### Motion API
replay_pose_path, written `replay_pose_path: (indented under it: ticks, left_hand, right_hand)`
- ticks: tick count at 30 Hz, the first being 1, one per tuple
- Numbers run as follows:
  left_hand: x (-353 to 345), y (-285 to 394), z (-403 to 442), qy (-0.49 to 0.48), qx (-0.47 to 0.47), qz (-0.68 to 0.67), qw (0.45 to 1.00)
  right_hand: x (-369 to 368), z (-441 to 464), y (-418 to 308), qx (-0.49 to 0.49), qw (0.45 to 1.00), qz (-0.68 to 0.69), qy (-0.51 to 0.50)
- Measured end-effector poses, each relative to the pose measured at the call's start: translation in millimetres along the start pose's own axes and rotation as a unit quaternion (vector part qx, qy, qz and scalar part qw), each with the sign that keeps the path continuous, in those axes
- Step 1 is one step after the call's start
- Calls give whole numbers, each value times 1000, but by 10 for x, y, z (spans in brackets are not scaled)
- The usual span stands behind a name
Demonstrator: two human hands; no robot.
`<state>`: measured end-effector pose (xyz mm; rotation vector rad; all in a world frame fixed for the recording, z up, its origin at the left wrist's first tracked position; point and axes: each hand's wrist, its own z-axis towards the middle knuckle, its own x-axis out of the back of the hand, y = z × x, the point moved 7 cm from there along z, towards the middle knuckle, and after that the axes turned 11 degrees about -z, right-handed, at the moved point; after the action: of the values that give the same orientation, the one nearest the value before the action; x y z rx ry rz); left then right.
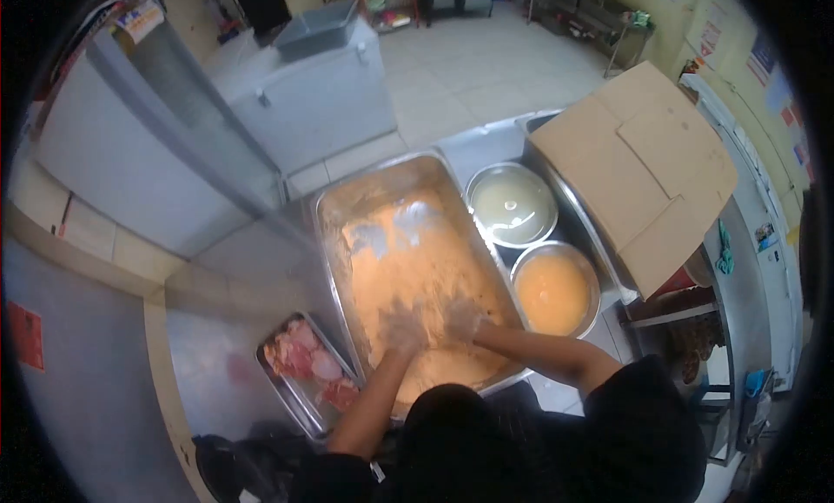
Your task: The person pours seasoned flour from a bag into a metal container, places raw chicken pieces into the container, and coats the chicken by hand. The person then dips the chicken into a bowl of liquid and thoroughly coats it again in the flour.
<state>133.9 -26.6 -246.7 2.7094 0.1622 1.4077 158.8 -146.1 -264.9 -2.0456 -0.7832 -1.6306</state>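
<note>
A large deep metal pan [330, 277] holds a bed of orange, flour-like powder [426, 260], with bare metal showing through near its far end. Both my hands are in this powder, side by side, and coated with it. My left hand [404, 331] lies with its fingers stretched forward and apart. Close by on the right, my right hand [465, 320] also has its fingers extended into the powder. Nothing is visibly gripped in either, though the fingertips are partly buried. Left of the pan, a smaller metal tray [291, 390] contains pieces of raw meat [304, 354].
Two round metal bowls stand to the right: one with pale liquid [512, 203], one with orange liquid [552, 293]. An opened cardboard box [638, 168] lies beyond them. A white chest freezer [317, 99] carrying a grey tub [317, 29] stands ahead.
</note>
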Motion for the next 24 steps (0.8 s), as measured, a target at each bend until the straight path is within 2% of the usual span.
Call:
replay_pose_path:
  ticks: [2,3,4,5,6,7,8,9,10,11,12,13,14,15,17,19,21,22,23,24]
  left_hand:
    - [-466,-383,757,168,55,-112,978]
    - [0,-172,404,92,-24,-92,991]
    - [-158,-315,701,129,-8,-123,984]
    - [-101,-325,779,170,-54,-128,976]
    - [37,-365,751,146,-41,-134,979]
    - [249,-409,645,56,0,-247,968]
    - [312,-451,519,-24,40,-354,934]
    - [293,-499,399,-27,44,-356,933]
    - [468,-428,272,76,-65,-290,952]
    - [618,-343,138,175,-175,-216,945]
    - [614,-422,203,172,-176,-216,945]
    - [560,-471,281,104,-211,-239,942]
    - [483,-486,329,37,-244,-259,934]
    - [604,-462,260,39,-242,-260,934]
    - [820,-473,120,-40,-127,-181,974]
    - [833,-566,164,-4,-139,-180,974]
    - [815,-624,238,32,-151,-180,972]
    - [732,-634,286,25,-161,-112,980]
    - [676,-637,303,18,-169,-45,984]
    - [757,-584,175,19,-168,-48,984]
  right_hand:
    - [-528,160,-129,63,997,-44,-30]
    - [-587,332,-17,-98,990,41,-88]
    - [-725,500,22,-161,983,84,12]
    - [130,229,-74,-1,986,18,-164]
    - [132,314,64,-27,988,81,-129]
    - [57,345,218,-58,984,143,-93]
    - [6,401,356,14,994,94,-62]
    - [19,429,436,84,995,38,-22]
    - [321,326,390,84,995,38,-23]
    - [875,105,199,159,983,-80,-34]
    - [1128,-51,70,232,952,-196,-46]
    - [1101,-84,90,234,951,-195,-48]
    - [1196,-91,179,204,968,-145,33]
    - [1281,-85,292,171,974,-92,113]
    - [1058,113,508,189,968,-68,149]
    - [1244,116,467,204,961,-43,185]
    - [1336,108,566,99,983,144,48]
    - [1495,72,499,100,984,142,48]
    - [1568,50,493,36,986,161,-15]
    - [1637,13,482,-28,981,178,-78]
